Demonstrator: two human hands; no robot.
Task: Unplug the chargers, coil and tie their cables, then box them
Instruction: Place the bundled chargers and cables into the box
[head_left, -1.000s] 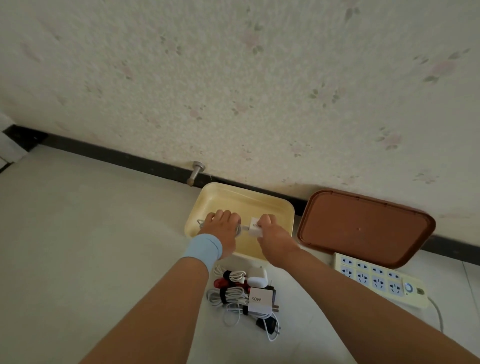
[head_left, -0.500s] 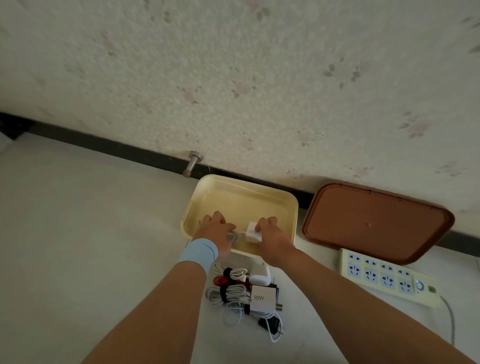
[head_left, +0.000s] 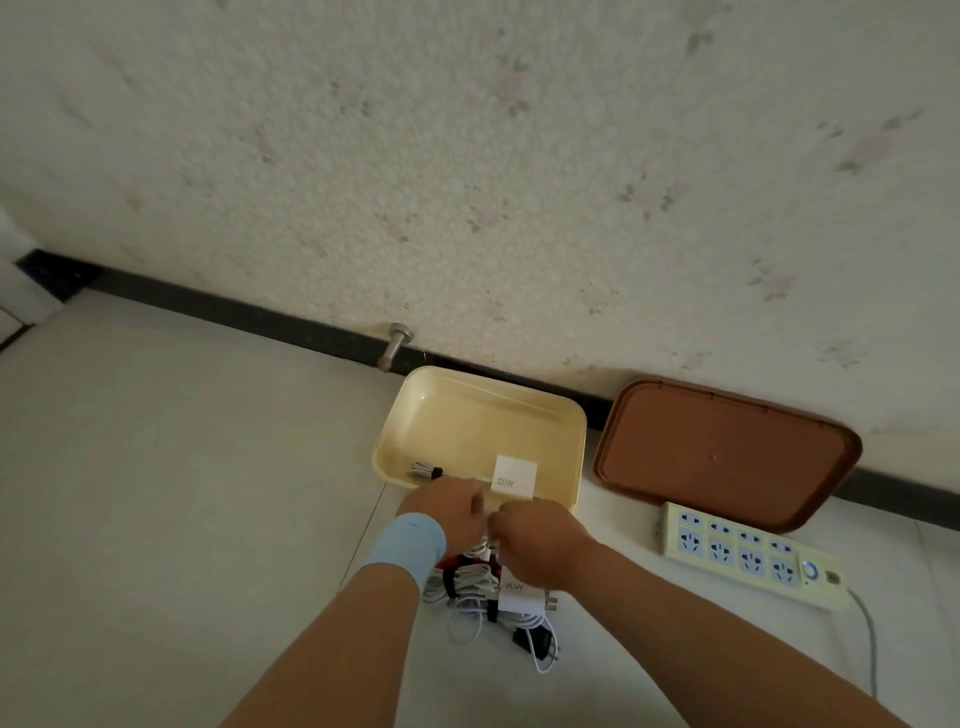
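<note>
Charger (head_left: 514, 475) now boxed, lid (head_left: 722, 452) aside

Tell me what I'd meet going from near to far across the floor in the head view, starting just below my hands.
Nearest first: pile of tied chargers → cream box → black baseboard → flowered wall.

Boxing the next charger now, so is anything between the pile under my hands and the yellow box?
Nothing visible. The yellow box is open just beyond the pile, its brown lid set aside at right.
</note>
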